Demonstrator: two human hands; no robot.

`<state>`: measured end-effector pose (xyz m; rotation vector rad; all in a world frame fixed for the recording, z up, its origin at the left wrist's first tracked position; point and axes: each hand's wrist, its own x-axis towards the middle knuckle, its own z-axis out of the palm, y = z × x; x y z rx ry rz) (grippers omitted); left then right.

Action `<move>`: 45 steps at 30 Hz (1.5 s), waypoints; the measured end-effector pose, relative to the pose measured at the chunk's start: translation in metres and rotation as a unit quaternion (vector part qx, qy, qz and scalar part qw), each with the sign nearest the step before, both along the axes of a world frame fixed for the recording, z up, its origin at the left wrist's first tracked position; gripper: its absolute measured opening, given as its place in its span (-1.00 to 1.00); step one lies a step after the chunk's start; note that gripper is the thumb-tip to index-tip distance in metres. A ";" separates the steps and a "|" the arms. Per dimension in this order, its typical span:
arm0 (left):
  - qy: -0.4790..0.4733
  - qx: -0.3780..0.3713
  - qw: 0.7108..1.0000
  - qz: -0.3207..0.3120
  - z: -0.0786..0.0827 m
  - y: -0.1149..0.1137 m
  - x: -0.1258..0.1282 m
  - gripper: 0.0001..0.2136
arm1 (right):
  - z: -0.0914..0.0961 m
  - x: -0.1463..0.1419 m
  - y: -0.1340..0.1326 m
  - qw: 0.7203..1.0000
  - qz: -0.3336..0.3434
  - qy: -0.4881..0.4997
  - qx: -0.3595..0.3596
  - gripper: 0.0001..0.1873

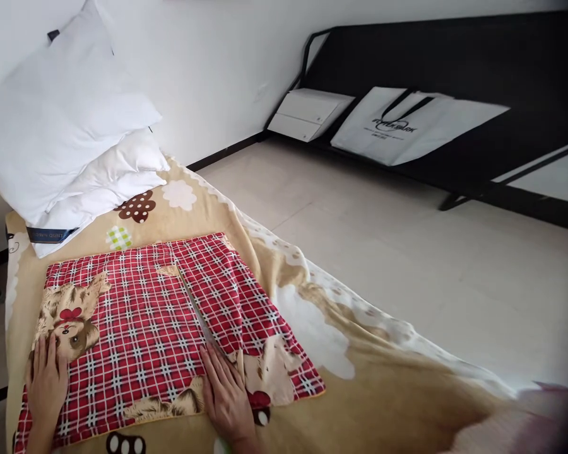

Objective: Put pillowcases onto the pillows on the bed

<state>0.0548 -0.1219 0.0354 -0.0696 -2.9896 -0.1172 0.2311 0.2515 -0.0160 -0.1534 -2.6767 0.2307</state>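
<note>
Your left hand and right hand lie flat, fingers outstretched, on the red plaid dog-print pillowcase.

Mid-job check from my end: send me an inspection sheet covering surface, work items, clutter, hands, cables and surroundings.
Surface: tan blanket, patterned, rumpled along its right side.
Work items: red plaid cloth, spread out, with a long opening.
Clutter: white pillows piled at the far end; blurred pinkish shape lower right, unidentifiable.
Grip: left hand and right hand lie open on the cloth.
Cables: nothing seen.
Surroundings: black cot bearing white box and white bag.
</note>
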 end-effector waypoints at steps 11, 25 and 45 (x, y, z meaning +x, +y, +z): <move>0.060 0.075 0.986 -0.136 0.017 0.126 0.024 -0.33 | 0.003 -0.002 -0.001 1.000 -0.008 0.013 0.026 -0.31; 0.003 0.060 0.934 -0.351 -0.029 0.272 0.034 -0.44 | 0.004 -0.004 0.002 0.999 0.002 0.020 0.025 -0.28; 0.069 0.061 0.949 -0.301 -0.046 0.281 0.043 -0.41 | 0.044 0.008 0.066 0.978 -0.027 -0.047 -0.203 -0.56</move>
